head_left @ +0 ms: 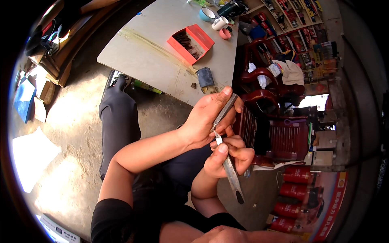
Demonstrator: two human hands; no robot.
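The person is sitting with both hands raised over the lap, just off the corner of the table [154, 52]. The left hand [204, 119] is gripping a flat metal strip [225, 110], thumb pressing along its top. The right hand [227, 156] is closing its fingers round a file [231, 172], its tip touching the strip's lower end. On the table, well apart, an open red box [190, 42] is lying near some cups [214, 18].

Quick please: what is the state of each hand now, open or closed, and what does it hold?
Left hand: closed on a flat metal strip.
Right hand: closed on a slim metal tool.
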